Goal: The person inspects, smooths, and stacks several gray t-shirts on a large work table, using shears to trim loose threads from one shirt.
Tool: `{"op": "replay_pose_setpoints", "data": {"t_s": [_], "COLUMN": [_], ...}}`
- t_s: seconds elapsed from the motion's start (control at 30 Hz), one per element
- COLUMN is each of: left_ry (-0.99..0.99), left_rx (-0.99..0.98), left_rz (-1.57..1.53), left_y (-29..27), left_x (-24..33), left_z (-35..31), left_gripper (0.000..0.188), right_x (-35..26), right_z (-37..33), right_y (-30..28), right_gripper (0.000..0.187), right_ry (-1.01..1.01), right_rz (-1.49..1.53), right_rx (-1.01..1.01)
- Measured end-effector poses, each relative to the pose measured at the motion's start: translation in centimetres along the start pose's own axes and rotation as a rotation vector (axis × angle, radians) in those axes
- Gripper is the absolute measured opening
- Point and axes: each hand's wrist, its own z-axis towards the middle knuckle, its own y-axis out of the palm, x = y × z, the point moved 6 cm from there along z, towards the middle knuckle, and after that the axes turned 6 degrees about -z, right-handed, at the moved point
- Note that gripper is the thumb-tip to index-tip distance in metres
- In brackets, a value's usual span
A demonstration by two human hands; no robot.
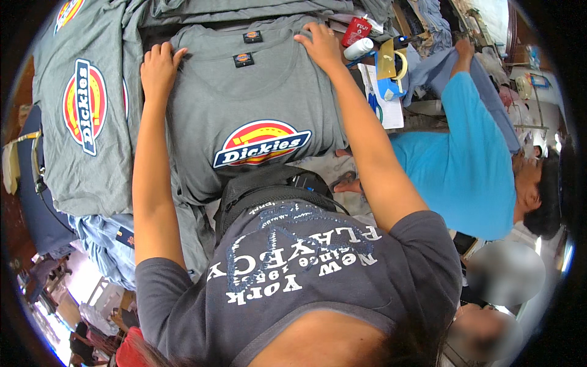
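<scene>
In front of me a grey T-shirt (257, 92) lies flat with its neckline away from me, a red, yellow and navy printed emblem on its chest. Another shirt's neckline and label show just beyond its collar, so at least two are stacked. My left hand (160, 68) rests on the left shoulder of the shirt, fingers stretched forward and thumb apart. At the right shoulder, my right hand (320, 48) lies on the cloth with its thumb spread from the fingers. Neither hand lifts any fabric that I can see.
More grey printed shirts (55, 134) are heaped at the left. To the right are a white bottle (358, 49), a red packet (356, 30), a tape dispenser (391, 79) and blue-handled scissors (376, 109). A person in a blue top (455, 165) handles blue-grey cloth (440, 76) nearby.
</scene>
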Motion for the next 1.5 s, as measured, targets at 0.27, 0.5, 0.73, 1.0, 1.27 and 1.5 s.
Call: {"op": "replay_pose_setpoints", "data": {"t_s": [0.27, 0.5, 0.73, 1.0, 1.27, 1.5], "left_ry": [-0.261, -0.501, -0.619, -1.111, -1.123, -1.074], "left_rx": [0.035, -0.142, -0.370, -0.186, -0.128, 0.122], "left_rz": [-0.290, -0.373, -0.433, -1.386, -1.322, -1.293], "left_y": [-8.8, -8.5, -8.1, -6.2, -6.1, -6.0], "left_x": [1.3, 2.7, -0.3, -3.0, -4.4, -5.2], "left_z": [-19.3, -27.4, -28.0, -30.7, -31.3, -32.4], "left_gripper": [0.020, 0.024, 0.027, 0.015, 0.015, 0.021], "right_x": [5.3, 5.3, 4.3, 3.7, 6.2, 5.6], "right_z": [-15.3, -24.1, -24.8, -24.7, -25.4, -25.7], "right_y": [-9.5, -10.2, -9.5, -9.4, -9.0, -9.1], "right_gripper": [0.018, 0.026, 0.033, 0.025, 0.018, 0.019], "right_ry": [0.499, 0.623, 0.618, 0.597, 0.585, 0.805], "right_rz": [0.752, 0.909, 0.977, 0.741, 0.758, 1.258], "right_rx": [-0.452, -0.711, -0.746, -0.628, -0.463, -0.229]}}
